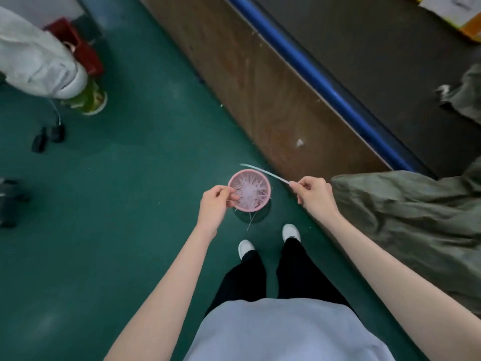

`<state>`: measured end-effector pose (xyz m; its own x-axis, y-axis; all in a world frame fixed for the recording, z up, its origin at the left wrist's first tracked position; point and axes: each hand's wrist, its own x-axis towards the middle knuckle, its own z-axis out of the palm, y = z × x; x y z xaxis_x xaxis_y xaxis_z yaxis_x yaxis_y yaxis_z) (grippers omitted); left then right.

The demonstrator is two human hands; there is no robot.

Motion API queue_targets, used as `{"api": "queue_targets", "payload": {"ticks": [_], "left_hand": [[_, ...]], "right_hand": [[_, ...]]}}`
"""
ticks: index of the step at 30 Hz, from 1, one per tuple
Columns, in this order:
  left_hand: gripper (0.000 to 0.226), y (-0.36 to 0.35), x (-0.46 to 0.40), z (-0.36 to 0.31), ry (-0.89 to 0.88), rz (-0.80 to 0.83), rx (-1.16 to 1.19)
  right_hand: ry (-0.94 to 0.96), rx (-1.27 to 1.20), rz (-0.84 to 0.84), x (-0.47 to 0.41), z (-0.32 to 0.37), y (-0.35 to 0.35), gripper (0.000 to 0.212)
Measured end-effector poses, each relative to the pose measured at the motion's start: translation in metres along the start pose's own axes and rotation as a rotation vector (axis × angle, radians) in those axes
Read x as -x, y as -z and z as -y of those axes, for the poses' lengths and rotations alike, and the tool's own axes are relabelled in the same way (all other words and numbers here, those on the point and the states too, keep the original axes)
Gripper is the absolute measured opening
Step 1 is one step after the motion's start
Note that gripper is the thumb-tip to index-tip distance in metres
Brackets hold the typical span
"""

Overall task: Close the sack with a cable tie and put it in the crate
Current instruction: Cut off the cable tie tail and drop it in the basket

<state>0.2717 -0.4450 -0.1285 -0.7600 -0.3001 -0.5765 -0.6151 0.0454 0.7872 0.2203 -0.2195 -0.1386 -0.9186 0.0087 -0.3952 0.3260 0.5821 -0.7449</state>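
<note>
Green floor (130,230) | left hand (214,207) grips pink bowl (250,190) | right hand (313,192) pinches cable tie (263,171)

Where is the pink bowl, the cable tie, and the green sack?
Pink bowl (261,178): head view, on its far rim.
Cable tie (263,171): head view, middle of the white strip.
Green sack (406,220): head view, on its crumpled cloth.

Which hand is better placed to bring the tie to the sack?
The right hand: it already pinches the cable tie and is beside the green sack. The left hand holds the pink bowl.
</note>
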Motion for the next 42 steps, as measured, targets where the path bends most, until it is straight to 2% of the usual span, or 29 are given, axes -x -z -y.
{"api": "queue_targets", "payload": {"ticks": [4,8,15,25,31,37,42], "left_hand": [[0.028,0.022,-0.022,0.036,0.122,-0.048,-0.002],[0.027,0.028,-0.046,0.071,0.242,-0.075,0.012],[0.025,0.013,-0.111,0.136,0.392,-0.099,0.104],[0.024,-0.040,-0.244,0.254,0.473,-0.175,0.212],[0.024,-0.060,-0.287,0.300,0.499,-0.190,0.195],[0.025,-0.066,-0.294,0.306,0.500,-0.167,0.152],[0.024,-0.058,-0.268,0.280,0.499,-0.178,0.143]], "right_hand": [[-0.148,0.028,0.069,-0.035,-0.012,-0.037,0.040],[-0.299,0.121,0.160,-0.071,-0.034,-0.069,0.031],[-0.430,0.167,0.218,-0.135,-0.082,-0.131,0.023],[-0.468,0.239,0.245,-0.241,-0.202,-0.246,0.023],[-0.449,0.332,0.292,-0.279,-0.245,-0.294,0.019],[-0.435,0.356,0.331,-0.287,-0.255,-0.307,0.019],[-0.430,0.267,0.317,-0.271,-0.229,-0.278,0.019]]}}
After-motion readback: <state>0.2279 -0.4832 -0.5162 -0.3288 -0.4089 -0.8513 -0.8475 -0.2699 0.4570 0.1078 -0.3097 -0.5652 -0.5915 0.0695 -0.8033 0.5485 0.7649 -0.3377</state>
